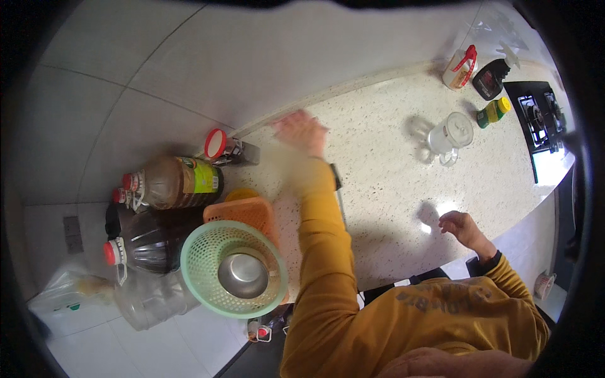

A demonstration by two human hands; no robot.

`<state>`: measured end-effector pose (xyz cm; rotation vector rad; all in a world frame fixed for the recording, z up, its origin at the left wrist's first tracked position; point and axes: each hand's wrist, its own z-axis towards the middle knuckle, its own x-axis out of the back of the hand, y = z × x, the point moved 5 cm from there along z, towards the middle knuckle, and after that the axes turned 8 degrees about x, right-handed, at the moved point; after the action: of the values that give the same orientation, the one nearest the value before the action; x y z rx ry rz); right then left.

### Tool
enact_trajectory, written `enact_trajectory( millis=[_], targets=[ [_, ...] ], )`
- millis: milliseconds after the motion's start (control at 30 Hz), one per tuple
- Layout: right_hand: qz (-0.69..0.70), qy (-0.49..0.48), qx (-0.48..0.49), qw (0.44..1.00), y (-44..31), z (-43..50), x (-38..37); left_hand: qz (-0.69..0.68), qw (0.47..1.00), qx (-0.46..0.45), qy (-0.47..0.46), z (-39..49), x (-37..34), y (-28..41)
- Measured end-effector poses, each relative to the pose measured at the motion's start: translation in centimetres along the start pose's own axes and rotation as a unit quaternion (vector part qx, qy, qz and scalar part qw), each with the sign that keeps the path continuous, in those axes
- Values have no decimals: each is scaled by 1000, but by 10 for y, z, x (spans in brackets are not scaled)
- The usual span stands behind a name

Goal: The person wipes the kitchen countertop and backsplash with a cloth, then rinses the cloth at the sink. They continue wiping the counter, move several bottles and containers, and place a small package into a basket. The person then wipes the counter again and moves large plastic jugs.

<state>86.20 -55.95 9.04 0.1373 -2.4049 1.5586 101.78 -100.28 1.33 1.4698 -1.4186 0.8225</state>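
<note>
My left hand [302, 132], blurred, reaches over the speckled stone countertop [378, 141] to its back edge, by the wall. Something pinkish shows at its fingers, but whether that is a cloth or only the fingertips cannot be told. The nearest object on its left is a clear jar with a red lid [216, 143] and dark contents. Over the counter's front part, my right hand [461, 229] is raised with bent fingers apart and nothing visible in it. Farther back stands a clear glass pitcher [442, 137] with a lid and a handle.
Large oil bottles [160, 182], an orange plastic basket [243, 212] and a green colander [201, 264] holding a metal bowl [243, 275] crowd the left end. Back right stand a white container [456, 71], a black spray bottle [490, 79], a green bottle [491, 113] and a gas hob [539, 118].
</note>
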Motion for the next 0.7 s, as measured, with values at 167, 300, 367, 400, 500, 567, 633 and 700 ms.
enact_trajectory(
  millis=[167,300,367,400,500,567,633,700],
  targets=[
    [-60,-39,28,997,-7,28,-15,-70,956,-277,57,-80,-32,103],
    [21,7,30,999,-2,24,6,108,943,-270,159,-65,-28,39],
    [37,61,19,997,8,12,33,92,950,-156,253,-37,-15,0],
    [64,95,19,993,14,5,46,43,952,-133,272,-26,-11,-8],
    [42,238,28,970,26,-6,85,63,978,-58,188,-4,-34,35],
    [51,237,32,970,27,3,92,101,952,-173,232,-27,-53,106],
    [86,225,31,970,22,20,87,29,911,-275,306,-60,-68,182],
    [154,220,74,960,9,40,74,-17,938,-323,123,-63,-88,229]
  ],
)
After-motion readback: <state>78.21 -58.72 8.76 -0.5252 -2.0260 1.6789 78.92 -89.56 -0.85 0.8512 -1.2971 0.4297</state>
